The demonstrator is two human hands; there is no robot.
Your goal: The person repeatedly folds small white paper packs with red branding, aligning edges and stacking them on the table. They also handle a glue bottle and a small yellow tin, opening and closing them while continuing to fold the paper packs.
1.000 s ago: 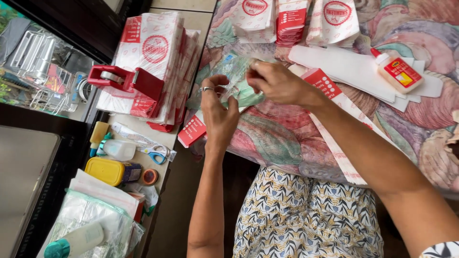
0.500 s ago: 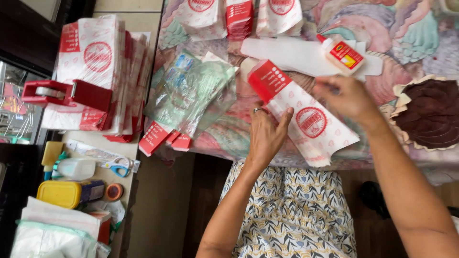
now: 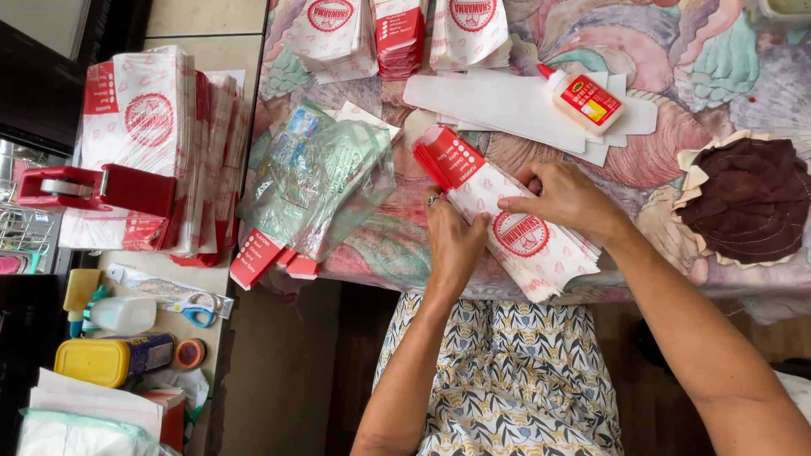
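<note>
Table with floral patterned cloth (image 3: 676, 51) carries: stack of red-white paper sleeves (image 3: 507, 219) at near edge, crumpled clear plastic bag (image 3: 325, 181) to its left, glue bottle (image 3: 585, 99) on white paper strips (image 3: 498, 101) farther back, three sleeve piles (image 3: 397, 29) along far edge, brown fabric piece (image 3: 748, 198) at right. Side surface at left (image 3: 156, 270) holds tall sleeve stack (image 3: 139, 127), red tape dispenser (image 3: 93, 190), scissors (image 3: 194, 308).

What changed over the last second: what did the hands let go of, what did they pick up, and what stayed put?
Both hands left the clear plastic bag, which now lies loose on the cloth. The left hand and right hand moved right and now press on a stack of red-and-white paper bags, squaring it. The glue bottle, white paper strips and red tape dispenser stayed put.
</note>
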